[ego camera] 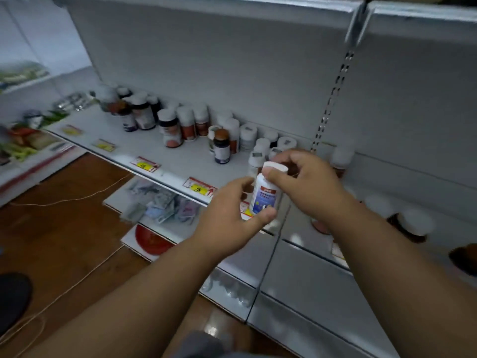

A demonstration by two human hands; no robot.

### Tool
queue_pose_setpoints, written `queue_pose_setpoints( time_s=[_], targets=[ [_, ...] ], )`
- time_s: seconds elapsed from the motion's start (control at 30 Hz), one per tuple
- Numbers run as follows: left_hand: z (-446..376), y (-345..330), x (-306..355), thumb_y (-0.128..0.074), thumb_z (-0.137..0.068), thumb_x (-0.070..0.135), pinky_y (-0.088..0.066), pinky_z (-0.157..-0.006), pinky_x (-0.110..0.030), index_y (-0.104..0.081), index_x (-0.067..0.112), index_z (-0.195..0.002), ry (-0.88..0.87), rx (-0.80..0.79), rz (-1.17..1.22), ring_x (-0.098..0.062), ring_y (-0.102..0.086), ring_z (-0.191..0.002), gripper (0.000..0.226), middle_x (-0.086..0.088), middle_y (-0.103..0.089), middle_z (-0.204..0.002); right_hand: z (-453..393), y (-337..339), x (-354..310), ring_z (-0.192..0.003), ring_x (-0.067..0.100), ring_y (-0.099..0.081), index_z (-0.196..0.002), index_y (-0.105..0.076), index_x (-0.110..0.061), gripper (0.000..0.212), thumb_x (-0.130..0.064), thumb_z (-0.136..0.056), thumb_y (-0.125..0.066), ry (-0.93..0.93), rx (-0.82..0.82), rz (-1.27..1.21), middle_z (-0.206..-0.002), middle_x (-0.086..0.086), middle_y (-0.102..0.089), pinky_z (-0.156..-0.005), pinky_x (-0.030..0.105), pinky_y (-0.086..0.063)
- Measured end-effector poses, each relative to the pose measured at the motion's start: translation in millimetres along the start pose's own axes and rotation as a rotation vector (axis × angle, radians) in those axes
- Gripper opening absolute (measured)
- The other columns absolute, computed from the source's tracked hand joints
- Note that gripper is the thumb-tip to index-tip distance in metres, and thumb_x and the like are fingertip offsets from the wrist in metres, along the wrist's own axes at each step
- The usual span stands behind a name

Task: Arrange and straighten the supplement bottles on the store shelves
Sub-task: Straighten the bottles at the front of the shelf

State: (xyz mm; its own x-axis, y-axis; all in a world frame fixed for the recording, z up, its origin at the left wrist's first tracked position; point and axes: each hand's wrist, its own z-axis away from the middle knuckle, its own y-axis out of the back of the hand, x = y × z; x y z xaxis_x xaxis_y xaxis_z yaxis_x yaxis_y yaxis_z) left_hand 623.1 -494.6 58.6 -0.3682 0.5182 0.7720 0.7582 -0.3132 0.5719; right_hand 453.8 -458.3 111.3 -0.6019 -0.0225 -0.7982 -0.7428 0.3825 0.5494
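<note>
A white supplement bottle (265, 193) with a blue and red label and a white cap is held upright in front of the shelf edge by both hands. My left hand (229, 220) grips its lower body, thumb under the label. My right hand (302, 184) holds its top, thumb against the cap. Behind them, several bottles stand on the white shelf (154, 151): a dark bottle with a brown cap (221, 146), white bottles (247, 136) and red-labelled jars (171, 131) in a loose row along the back wall.
Yellow price tags (198, 188) line the shelf edge. More brown jars with white caps (413, 224) stand on the shelf to the right. A lower shelf holds packets (165, 205). A wooden floor with a thin cable (64, 200) lies at left.
</note>
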Motion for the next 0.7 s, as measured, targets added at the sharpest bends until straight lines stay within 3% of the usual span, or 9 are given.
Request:
queue_pose_setpoints(
  time_s=[0.1,0.43,0.6,0.7],
  targets=[
    [14.5,31.3,-21.0,-0.056,-0.073,0.069,-0.047,-0.091,-0.036,-0.049,0.025,-0.131,0.04,0.018,-0.014,-0.005,-0.053,-0.108,0.074,0.01,-0.057,-0.121,-5.8,-35.6,-21.7,-0.078,0.012,-0.064,-0.092,-0.067,-0.02,0.02,-0.036,-0.082,-0.072,0.027,-0.065,-0.011,-0.085,-0.005,-0.068,-0.076,0.04,-0.054],
    [-5.8,155.7,-144.4,-0.058,-0.075,0.067,-0.049,-0.091,-0.038,-0.047,0.033,-0.128,0.019,-0.028,-0.034,-0.004,-0.053,-0.11,0.064,0.015,-0.057,-0.118,-68.6,-177.8,-88.4,-0.07,0.005,-0.062,-0.088,-0.066,-0.025,0.019,-0.04,-0.078,-0.073,0.004,-0.026,0.008,-0.081,-0.009,-0.067,-0.065,0.034,-0.055],
    [-23.4,210.3,-198.6,-0.059,-0.074,0.069,-0.044,-0.088,-0.021,-0.044,0.031,-0.134,0.01,-0.088,-0.099,0.0,-0.048,-0.111,0.073,0.016,-0.054,-0.123,-98.1,-233.5,-108.5,-0.07,0.012,-0.062,-0.087,-0.066,-0.024,0.017,-0.034,-0.077,-0.074,-0.064,-0.019,0.032,-0.083,-0.006,-0.066,-0.067,0.042,-0.056],
    [-34.2,215.0,-216.0,-0.053,-0.07,0.073,-0.037,-0.081,-0.009,-0.042,0.032,-0.136,0.021,-0.152,-0.083,0.004,-0.046,-0.109,0.079,0.018,-0.052,-0.123,-105.5,-245.5,-102.0,-0.067,0.008,-0.061,-0.087,-0.066,-0.026,0.02,-0.039,-0.074,-0.073,-0.115,-0.033,0.087,-0.082,-0.007,-0.065,-0.063,0.038,-0.056]
  ],
)
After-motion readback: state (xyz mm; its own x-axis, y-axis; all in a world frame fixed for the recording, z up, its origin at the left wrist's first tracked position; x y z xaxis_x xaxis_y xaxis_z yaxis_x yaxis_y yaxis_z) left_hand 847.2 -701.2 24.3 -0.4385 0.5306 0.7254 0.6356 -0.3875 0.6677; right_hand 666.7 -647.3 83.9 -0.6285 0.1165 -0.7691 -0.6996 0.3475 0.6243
